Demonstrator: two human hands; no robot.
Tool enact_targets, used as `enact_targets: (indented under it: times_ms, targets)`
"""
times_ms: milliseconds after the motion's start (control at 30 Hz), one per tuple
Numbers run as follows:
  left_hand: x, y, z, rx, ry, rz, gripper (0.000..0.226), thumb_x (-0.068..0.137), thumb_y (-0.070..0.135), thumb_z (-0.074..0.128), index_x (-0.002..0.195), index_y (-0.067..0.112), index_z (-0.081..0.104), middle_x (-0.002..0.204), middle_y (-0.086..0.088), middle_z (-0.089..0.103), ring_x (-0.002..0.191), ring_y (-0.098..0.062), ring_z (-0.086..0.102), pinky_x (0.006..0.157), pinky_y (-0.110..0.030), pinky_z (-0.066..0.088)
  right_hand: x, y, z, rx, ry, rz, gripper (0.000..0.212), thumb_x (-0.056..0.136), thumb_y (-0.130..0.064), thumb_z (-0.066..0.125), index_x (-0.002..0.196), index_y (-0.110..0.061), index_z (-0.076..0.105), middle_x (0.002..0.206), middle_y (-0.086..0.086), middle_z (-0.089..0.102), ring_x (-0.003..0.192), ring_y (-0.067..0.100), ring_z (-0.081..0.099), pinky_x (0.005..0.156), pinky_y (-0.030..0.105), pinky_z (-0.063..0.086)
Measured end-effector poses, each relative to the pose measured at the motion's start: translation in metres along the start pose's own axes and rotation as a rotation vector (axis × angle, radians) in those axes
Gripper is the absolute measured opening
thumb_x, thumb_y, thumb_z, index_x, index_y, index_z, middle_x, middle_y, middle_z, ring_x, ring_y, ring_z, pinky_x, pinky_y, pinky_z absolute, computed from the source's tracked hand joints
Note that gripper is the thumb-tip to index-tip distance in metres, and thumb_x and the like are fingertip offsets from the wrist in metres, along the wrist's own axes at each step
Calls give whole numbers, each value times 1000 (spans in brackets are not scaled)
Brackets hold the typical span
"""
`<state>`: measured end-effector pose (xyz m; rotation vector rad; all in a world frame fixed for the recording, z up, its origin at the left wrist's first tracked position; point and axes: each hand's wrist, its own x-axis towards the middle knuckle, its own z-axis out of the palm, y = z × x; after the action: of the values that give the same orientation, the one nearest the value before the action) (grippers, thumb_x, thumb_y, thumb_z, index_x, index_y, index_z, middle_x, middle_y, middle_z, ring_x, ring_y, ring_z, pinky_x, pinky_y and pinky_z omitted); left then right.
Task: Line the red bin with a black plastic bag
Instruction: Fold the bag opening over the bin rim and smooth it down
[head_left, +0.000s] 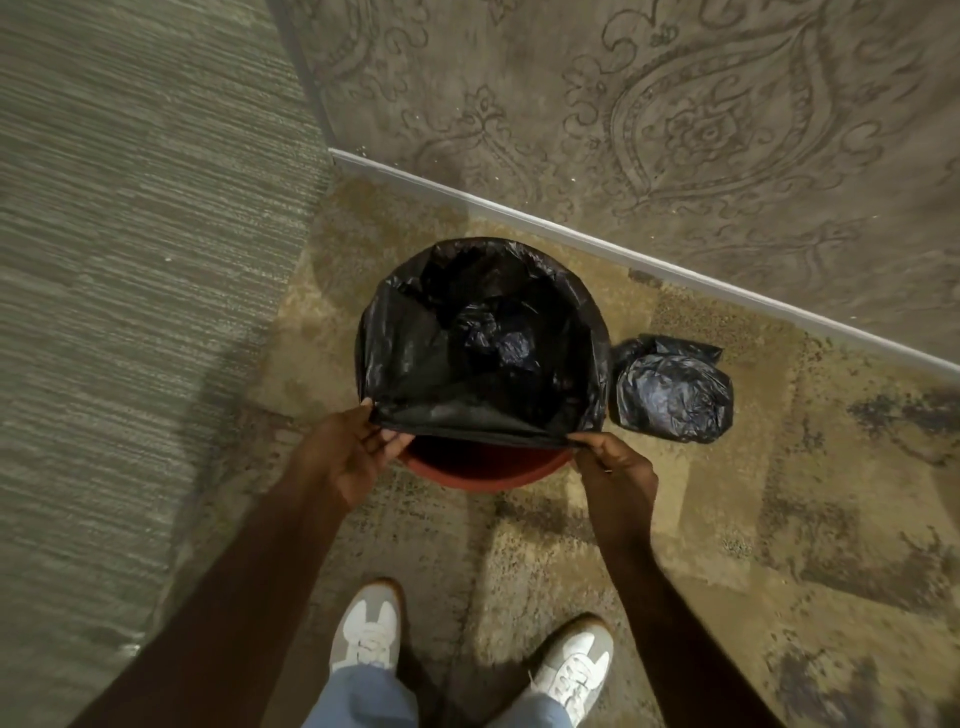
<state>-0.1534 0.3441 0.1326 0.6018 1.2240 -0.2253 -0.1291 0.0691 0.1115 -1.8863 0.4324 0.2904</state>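
A round red bin (480, 470) stands on the floor in a corner, seen from above. A black plastic bag (415, 358) hangs inside it, its mouth folded over the far, left and right rim. The bag's near edge is stretched in a straight line between my hands, short of the near rim, where bare red shows. My left hand (349, 451) pinches the edge at the left and my right hand (615, 470) pinches it at the right.
A tied, filled black bag (672, 392) lies on the floor just right of the bin. A patterned wall with a white skirting board (623, 252) runs behind. Grey carpet (130, 260) lies to the left. My white shoes (369, 631) stand close before the bin.
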Motion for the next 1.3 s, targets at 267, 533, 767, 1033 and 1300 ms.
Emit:
enact_targets:
  times_ms: [267, 533, 767, 1033, 1300]
  targets:
    - [-3, -32, -1, 123, 123, 258, 27, 100, 12, 50, 114, -3, 67, 98, -16, 72, 85, -25, 71, 76, -41, 61, -2, -3, 2, 141, 100, 140, 15, 93, -9, 67, 84, -3, 78, 79, 15, 75, 72, 23, 67, 62, 38, 56]
    - [-8, -65, -15, 194, 50, 272, 22, 103, 20, 50, 107, 6, 66, 85, -8, 74, 74, -20, 72, 73, -35, 58, 9, -8, 20, 96, 210, 207, 21, 84, -2, 73, 80, -18, 59, 88, 25, 69, 85, 48, 69, 75, 61, 58]
    - [-9, -74, -22, 78, 67, 251, 21, 101, 16, 52, 108, 2, 67, 91, -15, 74, 82, -26, 72, 73, -35, 64, 8, -2, 11, 261, 137, 267, 13, 89, 9, 63, 99, 1, 61, 87, 24, 70, 62, 20, 70, 57, 33, 62]
    - [-17, -97, -11, 142, 185, 424, 16, 100, 11, 55, 90, 3, 64, 77, -13, 70, 71, -22, 70, 67, -32, 62, 10, 6, 2, 316, 92, 270, 14, 90, 14, 56, 97, 3, 60, 75, 19, 67, 53, 16, 69, 55, 32, 62]
    - [-25, -120, -20, 225, 184, 422, 27, 90, 4, 69, 90, -20, 58, 90, -39, 68, 79, -35, 73, 72, -38, 64, 12, 28, -9, 256, 32, 292, 21, 91, 10, 53, 97, -9, 60, 81, 14, 70, 59, 21, 69, 48, 32, 58]
